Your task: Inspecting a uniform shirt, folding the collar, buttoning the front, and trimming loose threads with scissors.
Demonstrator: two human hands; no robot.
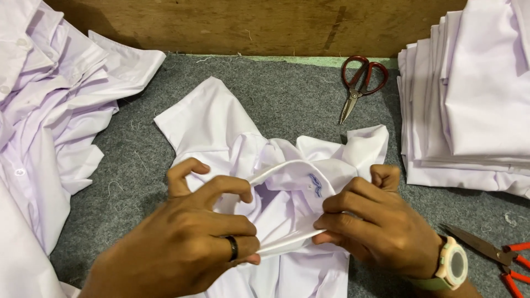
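Both hands pinch the collar (287, 168) of a white shirt (221, 121), left hand (193, 237) and right hand (375, 226) each in a tight grip. Beyond the grip, red-handled scissors (359, 83) lie on the grey worktop (287, 94); folded shirts (469, 99) are stacked to its right.

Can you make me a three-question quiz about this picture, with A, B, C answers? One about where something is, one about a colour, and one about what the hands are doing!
1. Where do the dark red scissors lie?
A. On the grey mat near the wooden wall
B. On top of the folded stack
C. In the left hand

2. What colour is the ring on the left hand?
A. Gold
B. Black
C. Blue

3. What are both hands doing with the white shirt?
A. Resting flat beside it
B. Cutting it
C. Pinching its collar

Answers:
1 A: they lie on the grey mat, just below the wooden wall.
2 B: the band is plainly black.
3 C: the left hand and right hand each have a shut grip on the collar.
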